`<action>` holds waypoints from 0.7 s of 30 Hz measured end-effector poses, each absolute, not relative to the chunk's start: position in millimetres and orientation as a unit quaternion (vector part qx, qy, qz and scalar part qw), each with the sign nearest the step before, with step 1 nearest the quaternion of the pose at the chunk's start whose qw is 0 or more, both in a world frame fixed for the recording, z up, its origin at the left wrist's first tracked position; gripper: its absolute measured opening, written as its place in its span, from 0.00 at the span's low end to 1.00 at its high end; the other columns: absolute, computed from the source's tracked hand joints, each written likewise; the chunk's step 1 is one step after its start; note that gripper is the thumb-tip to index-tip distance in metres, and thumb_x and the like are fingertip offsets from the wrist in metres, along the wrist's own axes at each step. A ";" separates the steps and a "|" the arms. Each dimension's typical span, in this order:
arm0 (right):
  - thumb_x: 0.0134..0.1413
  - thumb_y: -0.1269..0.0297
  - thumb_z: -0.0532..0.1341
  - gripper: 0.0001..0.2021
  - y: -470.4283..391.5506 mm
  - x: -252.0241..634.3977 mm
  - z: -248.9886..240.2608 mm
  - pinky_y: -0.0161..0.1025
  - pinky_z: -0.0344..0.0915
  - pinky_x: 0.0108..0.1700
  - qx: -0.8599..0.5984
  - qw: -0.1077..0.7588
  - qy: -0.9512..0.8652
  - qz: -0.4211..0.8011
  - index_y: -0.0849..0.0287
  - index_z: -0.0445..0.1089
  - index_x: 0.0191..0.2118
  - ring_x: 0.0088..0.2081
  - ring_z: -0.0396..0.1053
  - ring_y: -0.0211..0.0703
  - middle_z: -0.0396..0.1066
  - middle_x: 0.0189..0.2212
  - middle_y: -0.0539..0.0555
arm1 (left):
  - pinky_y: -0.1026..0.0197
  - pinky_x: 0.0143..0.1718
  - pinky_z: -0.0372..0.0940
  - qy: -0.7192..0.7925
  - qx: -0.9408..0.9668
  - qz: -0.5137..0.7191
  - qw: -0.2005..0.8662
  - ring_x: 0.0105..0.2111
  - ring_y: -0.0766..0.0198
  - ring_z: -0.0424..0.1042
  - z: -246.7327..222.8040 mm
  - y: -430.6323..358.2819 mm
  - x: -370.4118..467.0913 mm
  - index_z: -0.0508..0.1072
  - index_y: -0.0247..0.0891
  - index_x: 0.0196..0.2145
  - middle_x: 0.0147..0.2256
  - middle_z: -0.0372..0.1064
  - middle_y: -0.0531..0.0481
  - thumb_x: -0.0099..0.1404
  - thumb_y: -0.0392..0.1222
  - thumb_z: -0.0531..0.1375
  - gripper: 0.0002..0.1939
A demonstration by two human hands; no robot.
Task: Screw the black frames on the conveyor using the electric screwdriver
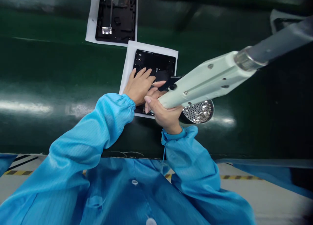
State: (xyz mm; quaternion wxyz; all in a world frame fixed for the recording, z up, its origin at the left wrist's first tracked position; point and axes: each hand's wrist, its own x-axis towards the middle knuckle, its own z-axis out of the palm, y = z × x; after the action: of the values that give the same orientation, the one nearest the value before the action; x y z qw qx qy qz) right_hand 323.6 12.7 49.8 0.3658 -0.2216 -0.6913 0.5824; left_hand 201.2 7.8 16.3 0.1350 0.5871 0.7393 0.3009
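My right hand (168, 115) is wrapped around a pale green electric screwdriver (202, 78) with a black lever and a grey tube at its upper end. The tool slants down toward a black tablet housing (166, 62), and its tip is hidden behind my hands. My left hand (140, 84) lies flat on that housing, fingers spread, right next to the fingers of my right hand. Beneath the housing is a white sheet (127, 62). A round dish (212, 112) with many small silver screws (199, 112) sits just right of my right hand, partly behind it.
Farther back on the dark green work surface (61, 65), a second black housing (122, 22) with a small circuit board (107, 30) and a thin cable rests on another white sheet (91, 29). At far right, the grey tube partly covers another pale-edged item (276, 19).
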 end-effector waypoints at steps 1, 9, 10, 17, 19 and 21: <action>0.48 0.47 0.66 0.22 12.5 323.6 50.1 0.39 0.68 0.23 -0.224 0.362 -0.693 0.581 0.54 0.59 0.18 0.19 0.63 0.36 0.62 0.14 0.47 | 0.41 0.66 0.41 0.740 0.587 0.299 0.134 0.64 0.47 0.53 16.0 8.2 201.2 0.72 0.43 0.43 0.57 0.63 0.49 0.64 0.45 0.58 0.11; 0.52 0.55 0.64 0.18 11.2 324.5 48.3 0.39 0.68 0.25 -0.203 0.370 -0.710 0.564 0.55 0.59 0.19 0.18 0.62 0.36 0.62 0.15 0.47 | 0.43 0.67 0.41 0.741 0.583 0.307 0.135 0.64 0.47 0.54 11.6 10.9 199.9 0.73 0.44 0.44 0.57 0.64 0.49 0.63 0.46 0.59 0.11; 0.52 0.57 0.64 0.17 11.2 324.6 46.6 0.39 0.69 0.26 -0.202 0.372 -0.712 0.561 0.55 0.59 0.19 0.19 0.63 0.35 0.62 0.15 0.46 | 0.43 0.67 0.41 0.740 0.582 0.310 0.135 0.64 0.48 0.54 10.9 11.1 199.6 0.73 0.44 0.44 0.57 0.64 0.49 0.63 0.46 0.59 0.12; 0.48 0.63 0.66 0.13 8.3 324.0 40.3 0.41 0.69 0.29 -0.219 0.393 -0.700 0.554 0.56 0.61 0.21 0.19 0.62 0.34 0.61 0.16 0.45 | 0.43 0.66 0.41 0.736 0.599 0.285 0.132 0.64 0.49 0.53 13.5 7.8 197.4 0.72 0.43 0.48 0.59 0.62 0.48 0.64 0.45 0.57 0.15; 0.47 0.63 0.66 0.13 7.8 323.6 42.4 0.41 0.69 0.29 -0.220 0.390 -0.702 0.554 0.57 0.62 0.21 0.17 0.61 0.34 0.61 0.15 0.44 | 0.42 0.66 0.41 0.739 0.602 0.269 0.136 0.65 0.49 0.52 18.1 6.1 197.5 0.72 0.42 0.49 0.60 0.61 0.47 0.64 0.44 0.57 0.15; 0.47 0.62 0.66 0.14 7.7 323.9 44.8 0.42 0.71 0.31 -0.218 0.380 -0.712 0.549 0.57 0.62 0.19 0.18 0.61 0.34 0.61 0.15 0.45 | 0.41 0.66 0.41 0.742 0.601 0.260 0.141 0.65 0.49 0.52 24.4 4.6 198.5 0.72 0.41 0.49 0.60 0.61 0.47 0.65 0.44 0.57 0.15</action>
State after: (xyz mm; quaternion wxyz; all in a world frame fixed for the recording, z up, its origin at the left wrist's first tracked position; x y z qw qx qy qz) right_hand 323.9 7.7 44.8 0.3802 -0.2182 -0.7118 0.5487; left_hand 198.5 4.6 24.4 0.1414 0.6011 0.7424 0.2600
